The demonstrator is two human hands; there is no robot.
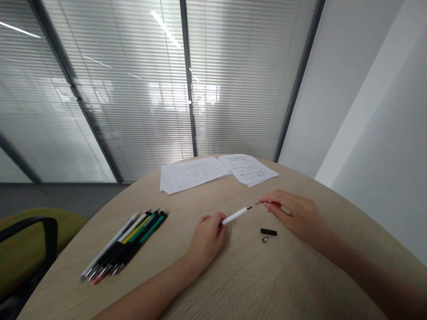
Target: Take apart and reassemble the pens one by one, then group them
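Left hand [207,235] closed around the lower end of a white pen barrel [236,215], fingers curled tight, wrist resting on the pale wood worktop [233,284]. Right hand [293,215] pinching the barrel's dark, thin tip end between thumb and forefinger, remaining fingers loosely folded. Barrel held just above the worktop, slanting up toward the right. Beneath it, lying loose between the two hands: a short black pen piece [268,231] and, just beside it, a small metal tip [264,239]. Farther left, well apart, a row of pens [128,240] side by side. At the far edge, two stacks of printed sheets [216,171].
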